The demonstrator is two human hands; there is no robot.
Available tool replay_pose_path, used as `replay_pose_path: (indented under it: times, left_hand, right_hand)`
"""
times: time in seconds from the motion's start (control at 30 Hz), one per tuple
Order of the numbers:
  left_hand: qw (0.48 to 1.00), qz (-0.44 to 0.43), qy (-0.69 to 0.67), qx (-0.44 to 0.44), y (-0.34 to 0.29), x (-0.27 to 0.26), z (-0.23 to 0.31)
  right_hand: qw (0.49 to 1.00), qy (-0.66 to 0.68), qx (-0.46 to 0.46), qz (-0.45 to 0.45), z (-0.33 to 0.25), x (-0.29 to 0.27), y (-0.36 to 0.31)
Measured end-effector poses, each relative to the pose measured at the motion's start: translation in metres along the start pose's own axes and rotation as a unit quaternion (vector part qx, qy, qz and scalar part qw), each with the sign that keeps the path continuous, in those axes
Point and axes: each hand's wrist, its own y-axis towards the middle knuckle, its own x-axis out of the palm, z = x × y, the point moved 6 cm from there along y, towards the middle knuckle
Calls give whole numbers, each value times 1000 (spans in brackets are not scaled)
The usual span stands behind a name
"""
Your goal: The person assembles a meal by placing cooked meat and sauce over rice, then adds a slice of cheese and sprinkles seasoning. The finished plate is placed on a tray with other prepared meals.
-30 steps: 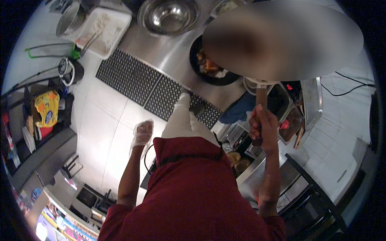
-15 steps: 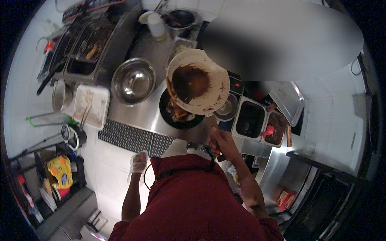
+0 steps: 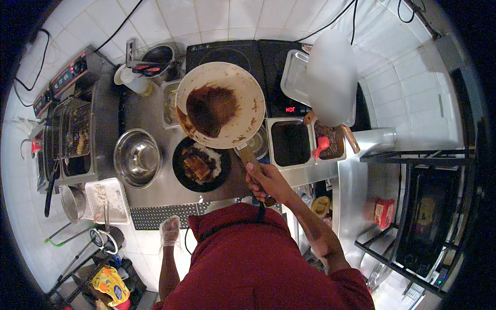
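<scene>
My right hand (image 3: 267, 182) is closed round the brown handle of a frying pan (image 3: 250, 121). The pan has a cream interior smeared with dark brown sauce and is held above the counter. Just below its near left edge stands a black bowl (image 3: 177, 174) of white rice, topped with a brown, sauce-covered piece of food (image 3: 197, 168). Away from the counter, my left hand (image 3: 170, 230) hangs low beside my body in a loose clear plastic glove. Its finger pose is not clear.
Left of the bowl sits a steel mixing bowl (image 3: 122, 163), near a white tray (image 3: 125, 209) and a fryer (image 3: 77, 129). Behind the pan is a black cooktop (image 3: 274, 62). To the right are a dark-filled container (image 3: 290, 144) and a red brush (image 3: 322, 145).
The view has shifted, showing more of the cooktop. The pan has drawn off the black bowl toward the cooktop, uncovering more of its food. My right hand keeps its grip; my left still hangs.
</scene>
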Motion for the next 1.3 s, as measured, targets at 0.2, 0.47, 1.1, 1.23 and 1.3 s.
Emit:
replay_pose_path:
  times: [0.2, 0.47, 1.1, 1.23, 1.3]
  left_hand:
    - [995, 21, -95, 3, 13, -6, 16]
    - [991, -65, -115, -31, 44, -39, 72]
    - [990, -1, -120, -73, -52, 16, 63]
    - [980, 46, -164, -102, -54, -2, 69]
    - [984, 46, -141, -100, -60, -1, 69]
  right_hand:
    - [999, -14, 1, 44, 2, -13, -20]
    - [985, -89, -53, 135, -35, -41, -8]
    - [997, -15, -56, 48, -27, -16, 134]
    - [997, -47, -33, 60, -19, -18, 145]
    - [996, -53, -47, 56, -14, -20, 156]
